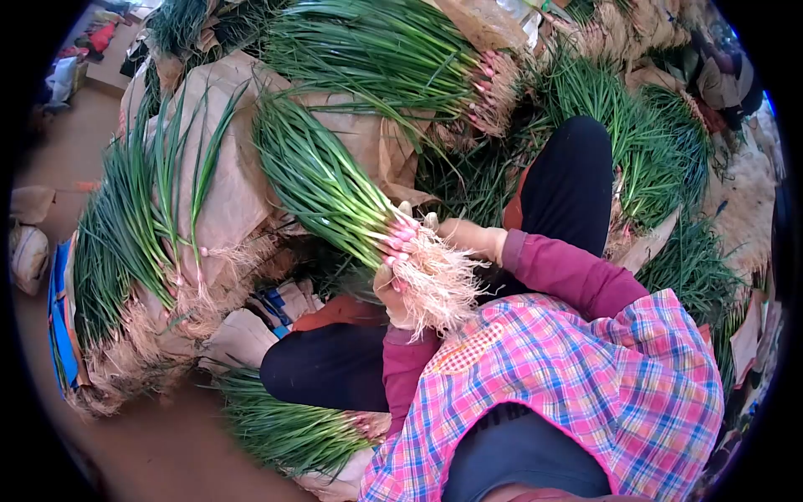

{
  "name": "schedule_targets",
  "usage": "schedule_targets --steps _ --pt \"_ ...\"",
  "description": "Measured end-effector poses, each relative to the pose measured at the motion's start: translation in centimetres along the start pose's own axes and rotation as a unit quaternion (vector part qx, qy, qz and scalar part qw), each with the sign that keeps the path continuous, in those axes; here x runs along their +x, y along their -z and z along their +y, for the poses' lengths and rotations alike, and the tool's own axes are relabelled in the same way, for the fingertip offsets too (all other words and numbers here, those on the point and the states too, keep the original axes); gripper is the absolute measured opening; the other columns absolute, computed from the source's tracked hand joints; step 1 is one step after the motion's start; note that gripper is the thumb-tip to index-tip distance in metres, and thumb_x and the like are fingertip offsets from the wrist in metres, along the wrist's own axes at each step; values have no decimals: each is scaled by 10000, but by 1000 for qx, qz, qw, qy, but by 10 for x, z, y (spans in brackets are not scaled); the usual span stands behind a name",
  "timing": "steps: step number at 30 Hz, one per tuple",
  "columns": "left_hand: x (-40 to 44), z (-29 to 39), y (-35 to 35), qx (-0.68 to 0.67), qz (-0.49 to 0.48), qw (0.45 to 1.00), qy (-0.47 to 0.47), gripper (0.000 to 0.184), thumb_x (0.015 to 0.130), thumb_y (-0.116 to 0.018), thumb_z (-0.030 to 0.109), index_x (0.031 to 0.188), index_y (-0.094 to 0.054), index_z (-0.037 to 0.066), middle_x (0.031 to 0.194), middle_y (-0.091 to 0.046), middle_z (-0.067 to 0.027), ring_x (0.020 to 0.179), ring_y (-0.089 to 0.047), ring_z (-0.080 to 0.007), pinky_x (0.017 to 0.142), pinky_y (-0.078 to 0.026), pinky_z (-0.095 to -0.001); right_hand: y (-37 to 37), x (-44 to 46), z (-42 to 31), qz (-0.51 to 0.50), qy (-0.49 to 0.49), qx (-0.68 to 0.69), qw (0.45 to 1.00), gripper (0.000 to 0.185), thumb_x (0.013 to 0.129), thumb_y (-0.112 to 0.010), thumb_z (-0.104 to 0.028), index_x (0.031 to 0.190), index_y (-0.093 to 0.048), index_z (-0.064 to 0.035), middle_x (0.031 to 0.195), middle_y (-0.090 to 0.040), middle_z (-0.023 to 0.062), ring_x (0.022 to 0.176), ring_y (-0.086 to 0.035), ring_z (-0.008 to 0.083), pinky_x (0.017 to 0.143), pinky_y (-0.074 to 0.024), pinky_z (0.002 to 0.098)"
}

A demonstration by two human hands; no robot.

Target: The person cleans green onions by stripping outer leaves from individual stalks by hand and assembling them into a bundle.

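A thick bunch of spring onions [326,180] is held between both my hands, green leaves toward the upper left, pink bulbs and pale stringy roots toward my lap. My left hand [393,297] is closed round the near side at the bulbs. On the far side, my right hand [465,237] grips the bunch just above the roots, its fingers partly hidden behind it. Close by on the left, a few separate spring onions [199,197] lie on brown paper [222,117], beside a larger row of them [113,243].
A big bundle of spring onions [376,63] lies across the top, with more heaped at the right [611,125]. Another bundle [293,427] rests by my left knee [322,368]. My right knee [573,176] rises beside the held bunch. Brown floor [180,452] shows at lower left.
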State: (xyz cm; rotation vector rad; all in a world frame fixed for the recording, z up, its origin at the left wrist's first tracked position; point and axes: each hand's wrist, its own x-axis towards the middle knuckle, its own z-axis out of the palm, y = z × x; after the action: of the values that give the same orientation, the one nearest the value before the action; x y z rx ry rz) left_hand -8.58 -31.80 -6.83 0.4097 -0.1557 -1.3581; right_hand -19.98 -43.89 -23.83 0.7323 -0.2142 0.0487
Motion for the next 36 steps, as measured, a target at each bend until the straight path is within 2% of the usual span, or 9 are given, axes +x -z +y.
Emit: schedule_targets --steps 1,3,5,9,15,17,19,25,36 --pt "1 -1 -7 44 25 998 -29 721 846 -536 291 1476 -266 68 1427 -418 -133 1277 -445 -258 1066 -384 -430 -13 -14 3 -190 159 404 881 358 863 -636 -212 1193 -620 -72 1093 -669 103 1008 -640 231 838 -520 364" --pt "1 1 -42 -36 -67 994 -73 746 862 -561 327 1481 -245 56 1370 -465 -101 1292 -422 -215 1089 -347 -402 -54 -36 28 -401 328 851 86 352 788 -656 -328 1044 -697 -91 1016 -673 185 1013 -638 316 828 -504 429" --pt "5 -1 -13 -27 -63 992 -110 763 858 -577 354 1476 -251 47 1363 -467 -98 1287 -418 -202 1059 -378 -394 -125 -24 57 -367 192 910 34 344 736 -689 -332 969 -704 -80 967 -677 152 897 -652 331 803 -513 443" --pt "4 -3 -11 -17 -25 999 -17 702 828 -626 265 1421 -340 21 1245 -554 -95 1150 -545 -241 1023 -425 -427 -245 -17 16 -395 -456 732 316 170 844 -606 -222 907 -642 -68 860 -638 163 828 -639 327 735 -511 428" --pt "9 -5 -6 -77 -44 995 42 699 792 -620 231 1402 -357 15 1264 -553 -132 1162 -550 -279 1022 -426 -472 -312 -24 1 -363 -364 765 389 206 861 -657 -237 930 -639 -44 642 -631 112 514 -614 255 489 -495 359" --pt "9 -4 -5 -72 -34 996 32 691 788 -616 217 1397 -364 10 1274 -549 -143 1165 -550 -286 1023 -426 -476 -297 -12 35 -402 -387 817 -144 181 872 -670 -252 878 -645 -72 720 -632 47 738 -644 193 642 -497 352" --pt "12 -3 -25 -21 -43 998 47 654 782 -606 194 1368 -398 -9 1293 -537 -161 1178 -542 -290 1031 -422 -471 -258 3 99 -401 -300 777 -383 195 864 -697 -256 877 -633 -72 689 -602 0 671 -606 94 560 -457 272" --pt "16 -16 -20 -31 9 994 102 587 788 -631 109 1331 -447 -21 1222 -592 -187 1069 -613 -297 970 -487 -433 -153 23 70 -297 -330 722 -531 314 895 -654 -205 1144 -572 -31 865 -646 17 658 -592 77 569 -438 186" --pt "18 -2 11 44 4 993 108 545 762 -630 138 1262 -499 -36 1121 -627 -181 986 -636 -278 911 -520 -414 -130 56 85 -313 -441 667 -512 162 931 -624 -205 952 -642 -46 676 -630 -2 469 -487 63 433 -391 206"
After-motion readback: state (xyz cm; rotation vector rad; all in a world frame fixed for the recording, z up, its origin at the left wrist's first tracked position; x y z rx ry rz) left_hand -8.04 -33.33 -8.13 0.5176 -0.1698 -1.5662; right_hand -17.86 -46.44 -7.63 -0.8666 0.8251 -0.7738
